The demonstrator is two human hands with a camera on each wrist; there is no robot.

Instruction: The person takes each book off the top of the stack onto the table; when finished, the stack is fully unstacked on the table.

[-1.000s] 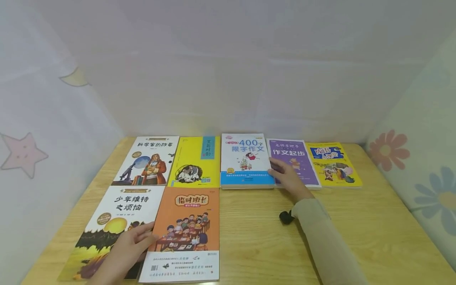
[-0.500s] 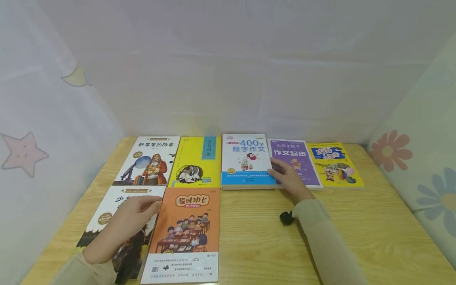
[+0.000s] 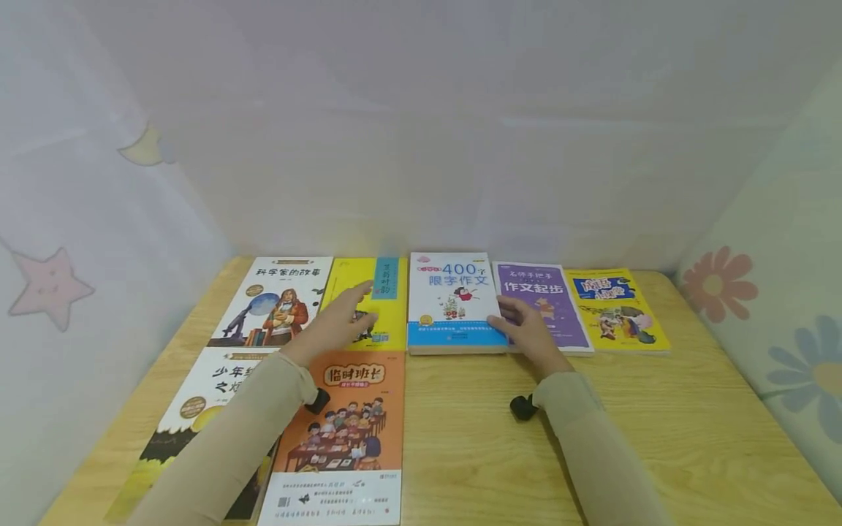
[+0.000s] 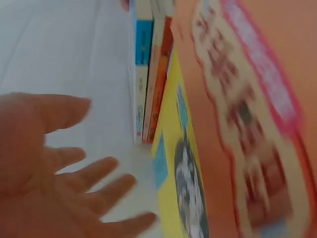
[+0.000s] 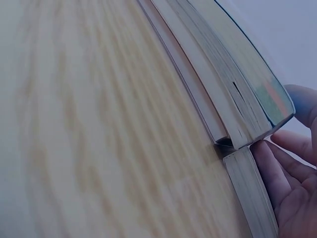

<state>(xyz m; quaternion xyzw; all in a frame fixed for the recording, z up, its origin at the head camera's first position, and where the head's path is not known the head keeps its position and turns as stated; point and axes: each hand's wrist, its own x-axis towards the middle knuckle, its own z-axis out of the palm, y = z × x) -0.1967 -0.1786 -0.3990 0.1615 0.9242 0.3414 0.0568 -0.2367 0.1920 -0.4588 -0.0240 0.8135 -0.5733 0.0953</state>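
Note:
My left hand (image 3: 335, 321) hovers over the yellow book (image 3: 395, 332), fingers spread and holding nothing. In the left wrist view the same hand (image 4: 84, 183) is beside the standing-looking edges of several stacked books. A white book with a blue band (image 3: 454, 296) tops that stack. My right hand (image 3: 529, 336) grips the stack's right edge, thumb at the cover's edge and fingers along the side. In the right wrist view several page edges (image 5: 237, 94) show under the top cover, with my right hand (image 5: 297, 158) at the corner.
A purple book (image 3: 552, 307) and a small yellow book (image 3: 621, 314) lie to the right. On the left lie a white scientist book (image 3: 276, 299), an orange book (image 3: 355, 416) and a white-topped book (image 3: 171, 431), partly under the left sleeve. Fabric walls enclose the wooden table (image 3: 487, 446).
My left hand has moved away from the two front books, up and right, to above the yellow book, its fingers opening out. My right hand has stayed at the stack's edge.

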